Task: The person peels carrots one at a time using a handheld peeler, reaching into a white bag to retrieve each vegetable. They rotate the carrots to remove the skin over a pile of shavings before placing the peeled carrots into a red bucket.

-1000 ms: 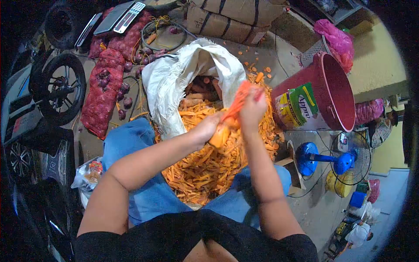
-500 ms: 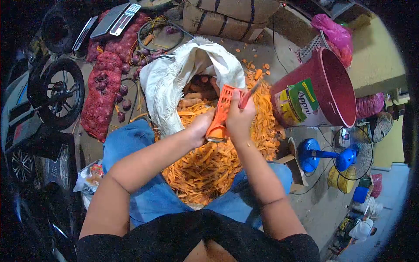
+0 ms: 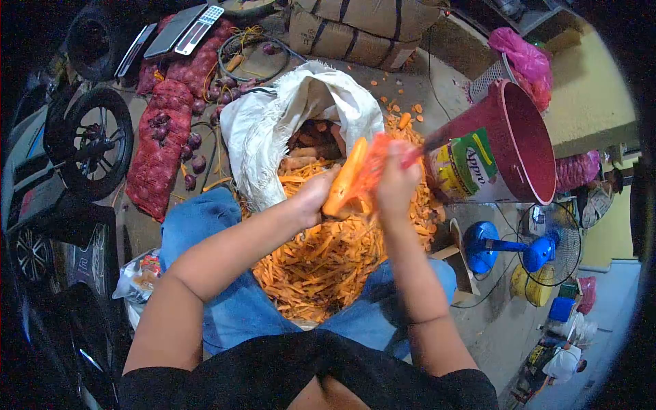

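Observation:
My left hand (image 3: 316, 197) is closed around the lower part of a peeled orange carrot (image 3: 346, 176), which tilts up to the right. My right hand (image 3: 398, 183), smeared by motion, grips a red-orange plastic peeler (image 3: 372, 166) just right of the carrot. A red handle also shows in that fist; its far end is blurred. Under both hands lies a big heap of carrot peelings (image 3: 321, 263) between my knees. Behind them a white woven sack (image 3: 256, 147) gapes open, with unpeeled carrots (image 3: 314, 152) inside.
A large maroon bucket (image 3: 454, 133) leans at the right, near a blue fan (image 3: 482, 246). Red net bags of onions (image 3: 160, 147), a scale (image 3: 198, 31) and a motorcycle wheel (image 3: 99, 143) stand left. Cardboard boxes (image 3: 348, 41) are at the back. A person (image 3: 566, 361) is far right.
My right hand has moved right with the peeler, off the carrot's front, so more of the carrot shows. My left hand stays in nearly the same place.

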### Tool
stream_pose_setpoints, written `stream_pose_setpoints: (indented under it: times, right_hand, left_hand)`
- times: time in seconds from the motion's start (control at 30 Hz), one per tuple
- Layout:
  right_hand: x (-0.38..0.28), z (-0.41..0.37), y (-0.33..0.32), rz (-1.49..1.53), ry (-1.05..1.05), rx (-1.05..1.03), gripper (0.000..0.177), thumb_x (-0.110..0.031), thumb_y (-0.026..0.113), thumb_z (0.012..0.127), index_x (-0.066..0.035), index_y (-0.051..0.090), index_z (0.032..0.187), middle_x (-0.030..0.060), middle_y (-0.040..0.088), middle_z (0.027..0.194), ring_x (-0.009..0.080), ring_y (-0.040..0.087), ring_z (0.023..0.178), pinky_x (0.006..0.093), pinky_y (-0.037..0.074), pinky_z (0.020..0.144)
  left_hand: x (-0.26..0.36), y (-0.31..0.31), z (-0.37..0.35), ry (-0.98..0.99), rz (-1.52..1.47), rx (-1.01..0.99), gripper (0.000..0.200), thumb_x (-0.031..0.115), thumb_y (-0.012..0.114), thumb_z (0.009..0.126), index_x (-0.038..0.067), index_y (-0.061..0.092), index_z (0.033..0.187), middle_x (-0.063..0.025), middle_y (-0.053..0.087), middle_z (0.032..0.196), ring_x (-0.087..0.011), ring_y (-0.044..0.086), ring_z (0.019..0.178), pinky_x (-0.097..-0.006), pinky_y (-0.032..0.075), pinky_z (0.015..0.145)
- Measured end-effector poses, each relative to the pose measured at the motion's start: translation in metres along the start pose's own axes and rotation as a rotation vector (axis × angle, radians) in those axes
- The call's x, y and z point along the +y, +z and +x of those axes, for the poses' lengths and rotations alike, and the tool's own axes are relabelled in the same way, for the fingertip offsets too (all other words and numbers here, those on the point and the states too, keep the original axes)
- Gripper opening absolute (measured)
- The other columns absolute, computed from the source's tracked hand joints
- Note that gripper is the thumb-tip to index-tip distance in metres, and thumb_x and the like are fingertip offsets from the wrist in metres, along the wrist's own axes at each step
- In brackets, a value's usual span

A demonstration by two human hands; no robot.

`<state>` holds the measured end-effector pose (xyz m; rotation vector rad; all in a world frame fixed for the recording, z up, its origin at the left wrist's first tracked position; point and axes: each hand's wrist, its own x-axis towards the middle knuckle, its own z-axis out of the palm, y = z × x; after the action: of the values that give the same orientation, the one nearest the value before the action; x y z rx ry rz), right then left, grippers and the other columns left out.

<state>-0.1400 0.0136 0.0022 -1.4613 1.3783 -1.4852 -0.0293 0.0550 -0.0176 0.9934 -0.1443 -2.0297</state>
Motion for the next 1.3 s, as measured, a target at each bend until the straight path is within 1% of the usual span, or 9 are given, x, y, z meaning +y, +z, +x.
stream_pose_setpoints:
  times: [0.2, 0.27, 0.37, 0.47, 0.63, 0.87, 0.97, 1.1, 1.3]
  right_hand:
    - [0.042, 0.047, -0.016, 0.022, -0.054, 0.259, 0.017, -0.016, 0.043, 0.08, -0.001, 0.047, 0.073, 0.0009, 0.046, 0.063, 0.0094, 0.042, 0.057, 0.024, 0.036, 0.053]
    - [0.019, 0.064, -0.035, 0.181, 0.229, 0.423, 0.017, -0.014, 0.039, 0.082, -0.001, 0.048, 0.076, 0.0046, 0.05, 0.065, 0.0131, 0.046, 0.057, 0.027, 0.038, 0.052]
    - [0.071, 0.078, -0.059, -0.028, 0.205, 0.478, 0.015, -0.013, 0.04, 0.081, -0.002, 0.049, 0.077, 0.0044, 0.051, 0.066, 0.013, 0.047, 0.057, 0.0256, 0.038, 0.052]
    - [0.0, 0.034, -0.016, 0.363, 0.084, 0.031, 0.018, -0.017, 0.043, 0.081, -0.001, 0.048, 0.074, 0.0034, 0.05, 0.066, 0.0121, 0.046, 0.058, 0.0251, 0.038, 0.052]
    - [-0.013, -0.016, 0.015, -0.102, -0.11, -0.04, 0.022, -0.02, 0.045, 0.08, 0.0, 0.047, 0.071, 0.0041, 0.045, 0.06, 0.011, 0.04, 0.055, 0.026, 0.034, 0.049]
    - [0.058, 0.078, -0.057, -0.2, 0.147, 0.52, 0.019, -0.014, 0.042, 0.08, 0.002, 0.048, 0.073, 0.0055, 0.05, 0.068, 0.0118, 0.045, 0.062, 0.0283, 0.036, 0.054]
    - [0.045, 0.063, -0.044, 0.155, 0.01, 0.311, 0.019, -0.017, 0.043, 0.08, 0.0, 0.049, 0.074, 0.0053, 0.051, 0.07, 0.0122, 0.047, 0.063, 0.0281, 0.037, 0.055]
    - [-0.012, -0.011, 0.003, -0.09, -0.036, -0.099, 0.017, -0.018, 0.043, 0.081, -0.002, 0.047, 0.077, 0.0, 0.046, 0.067, 0.0068, 0.041, 0.061, 0.0224, 0.036, 0.057]
    - [0.025, 0.045, -0.02, -0.25, -0.233, 0.247, 0.022, -0.019, 0.044, 0.079, 0.001, 0.047, 0.07, 0.011, 0.046, 0.056, 0.019, 0.043, 0.053, 0.0312, 0.036, 0.051]
  left_hand:
    - [-0.01, 0.004, -0.016, -0.051, 0.326, -0.042, 0.033, 0.03, 0.026, 0.086, 0.006, 0.048, 0.093, -0.0046, 0.054, 0.079, -0.0129, 0.053, 0.062, -0.0248, 0.045, 0.057]
    - [-0.006, 0.014, -0.032, -0.055, 0.408, -0.093, 0.031, 0.03, 0.031, 0.085, 0.005, 0.047, 0.095, -0.0036, 0.054, 0.076, -0.0125, 0.053, 0.064, -0.0249, 0.045, 0.059]
    - [-0.004, 0.008, -0.024, -0.167, 0.163, -0.101, 0.033, 0.031, 0.031, 0.085, 0.006, 0.047, 0.097, -0.0033, 0.054, 0.075, -0.0119, 0.054, 0.064, -0.0252, 0.045, 0.057]
    - [-0.005, -0.015, 0.005, -0.126, 0.092, -0.145, 0.034, 0.033, 0.03, 0.085, 0.006, 0.047, 0.097, -0.0039, 0.054, 0.075, -0.0122, 0.054, 0.064, -0.0277, 0.046, 0.053]
    - [-0.002, 0.003, -0.009, -0.006, 0.158, -0.04, 0.033, 0.031, 0.025, 0.086, 0.007, 0.047, 0.094, -0.0048, 0.055, 0.077, -0.0125, 0.053, 0.058, -0.0254, 0.045, 0.051]
    - [-0.001, 0.011, -0.033, -0.218, 0.399, -0.238, 0.039, 0.035, 0.024, 0.085, 0.003, 0.046, 0.09, -0.0077, 0.055, 0.072, -0.0154, 0.054, 0.058, -0.0269, 0.046, 0.053]
    - [0.0, 0.001, -0.015, -0.196, 0.337, -0.155, 0.038, 0.035, 0.025, 0.085, 0.003, 0.046, 0.092, -0.0089, 0.054, 0.073, -0.0166, 0.054, 0.059, -0.0287, 0.046, 0.053]
    - [0.001, -0.001, -0.004, -0.026, 0.228, -0.092, 0.035, 0.032, 0.026, 0.085, 0.004, 0.045, 0.094, -0.0085, 0.055, 0.076, -0.0168, 0.055, 0.061, -0.0274, 0.046, 0.056]
    - [0.002, 0.01, -0.028, -0.101, 0.445, -0.218, 0.04, 0.036, 0.024, 0.085, 0.003, 0.047, 0.087, -0.0069, 0.053, 0.07, -0.0156, 0.052, 0.055, -0.0269, 0.045, 0.054]
